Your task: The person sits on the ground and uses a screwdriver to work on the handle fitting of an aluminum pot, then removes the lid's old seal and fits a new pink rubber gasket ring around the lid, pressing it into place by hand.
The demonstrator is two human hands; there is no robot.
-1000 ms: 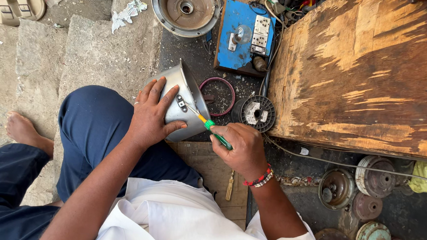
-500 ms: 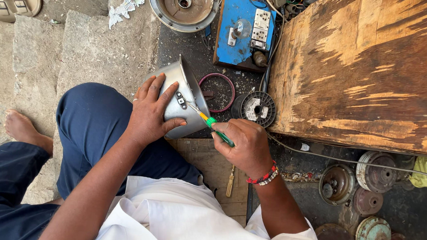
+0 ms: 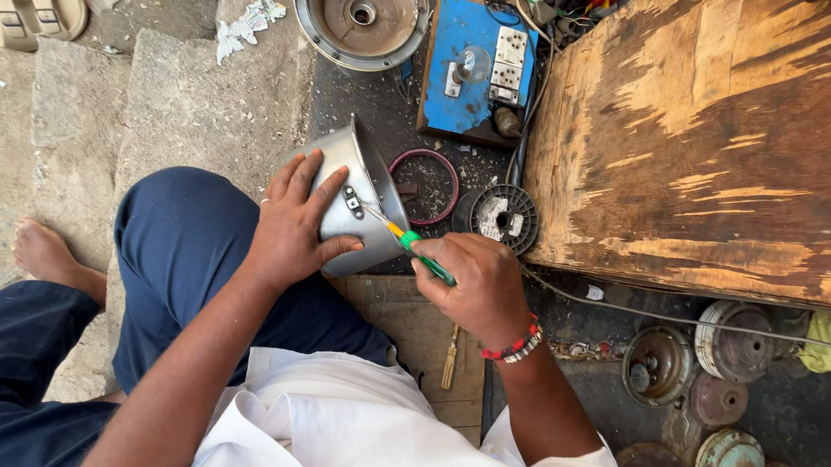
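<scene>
My left hand (image 3: 298,217) grips a silvery metal pot-shaped housing (image 3: 365,186), holding it tilted on its side over my knee. My right hand (image 3: 478,289) is closed on a screwdriver (image 3: 413,245) with a green and yellow handle. Its thin shaft points up and left and its tip rests at a small bracket on the housing's side wall. A red and white bead bracelet (image 3: 515,343) circles my right wrist. I sit with blue trousers and a white shirt.
A dark ring (image 3: 424,183) and a round wound coil part (image 3: 501,218) lie just beyond the housing. Farther off are a large round metal cover (image 3: 361,11), a blue switch board (image 3: 478,67), a worn wooden board (image 3: 710,137), and several rusty round parts (image 3: 707,381) at right. Stone steps (image 3: 181,100) lie left.
The view has shifted slightly. Both hands keep their hold, and the screwdriver tip stays at the housing's side.
</scene>
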